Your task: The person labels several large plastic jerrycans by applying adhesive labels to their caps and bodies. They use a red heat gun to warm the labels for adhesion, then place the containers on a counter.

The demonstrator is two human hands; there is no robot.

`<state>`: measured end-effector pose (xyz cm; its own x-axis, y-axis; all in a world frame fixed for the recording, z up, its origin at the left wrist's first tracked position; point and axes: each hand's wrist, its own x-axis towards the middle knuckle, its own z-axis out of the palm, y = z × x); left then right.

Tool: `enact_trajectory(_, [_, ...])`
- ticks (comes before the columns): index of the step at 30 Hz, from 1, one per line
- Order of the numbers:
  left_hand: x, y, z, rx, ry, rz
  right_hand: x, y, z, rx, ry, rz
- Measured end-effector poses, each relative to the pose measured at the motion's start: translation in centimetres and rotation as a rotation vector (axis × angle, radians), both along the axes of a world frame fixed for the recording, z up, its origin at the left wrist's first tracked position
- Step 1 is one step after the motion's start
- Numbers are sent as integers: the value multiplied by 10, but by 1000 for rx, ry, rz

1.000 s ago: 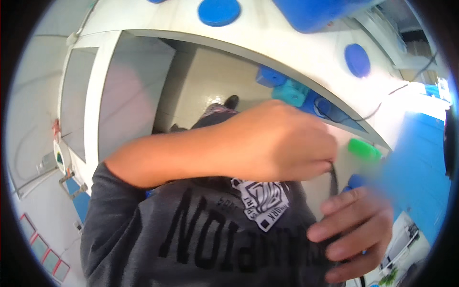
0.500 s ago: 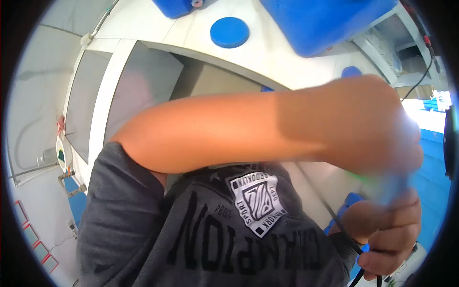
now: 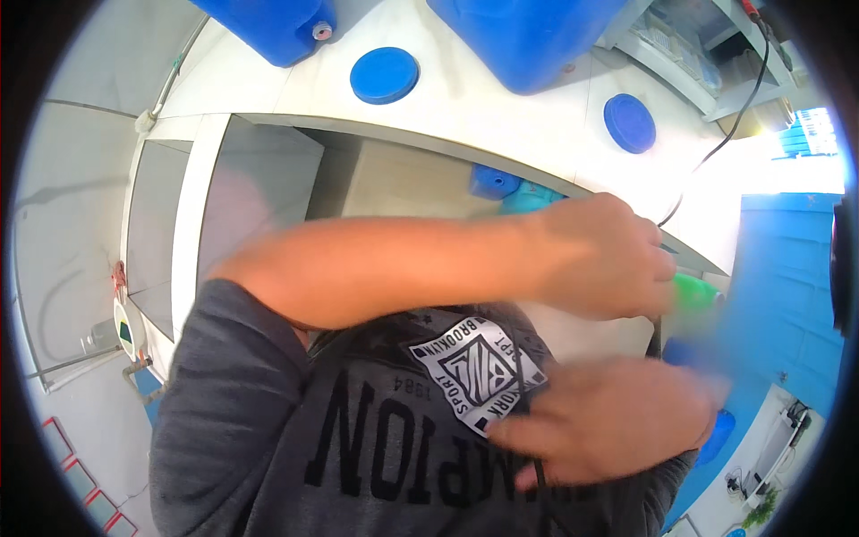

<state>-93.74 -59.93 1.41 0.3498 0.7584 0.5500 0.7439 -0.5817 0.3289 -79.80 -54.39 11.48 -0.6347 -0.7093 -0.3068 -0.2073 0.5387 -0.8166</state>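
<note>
My left forearm crosses the view from the left, ending in my left hand (image 3: 595, 259), which is closed with its fingers curled away. What it holds, if anything, is hidden; a black cable (image 3: 709, 161) from the upper right runs to just behind its knuckles. Lower down, in front of my dark grey shirt (image 3: 394, 421), my right hand (image 3: 617, 419) is blurred, its fingers stretched leftward and apart. A thin dark cord (image 3: 542, 476) hangs over the shirt and passes behind those fingers. Between the hands and a blue surface, a green rounded thing (image 3: 696, 291) is partly visible.
A white bench (image 3: 501, 116) carries two blue containers (image 3: 528, 40), with a round blue lid (image 3: 385, 75) and another blue lid (image 3: 630, 123). Under it are open compartments (image 3: 403, 174) and a small blue container (image 3: 493, 181). A blue panel (image 3: 792, 268) stands at the right.
Both hands have moved left, the right one to the front of my shirt. Its fingers have straightened from around the black cord. The bench has shifted left in view.
</note>
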Motion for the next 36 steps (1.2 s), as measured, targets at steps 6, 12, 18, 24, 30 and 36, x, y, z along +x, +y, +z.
enact_trajectory(6, [-60, -94, -40, -608, 180, 130, -3, 5, -58, 213, 34, -247])
enact_trajectory(12, [-77, -145, -62, -680, -77, 452, 18, 27, -59, 202, 27, -387])
enact_trajectory(18, [-89, -175, -5, -438, -64, 832, 21, 46, -29, -199, 514, -375])
enact_trajectory(24, [-92, -206, 54, -175, -34, 1095, 42, 3, -42, -747, 299, -890])
enact_trajectory(30, [-109, -202, 86, 42, -71, 1104, 41, -12, -58, -807, 288, -125])
enact_trajectory(36, [-110, -177, 109, 20, 89, 940, 72, -16, -8, -960, 512, -130])
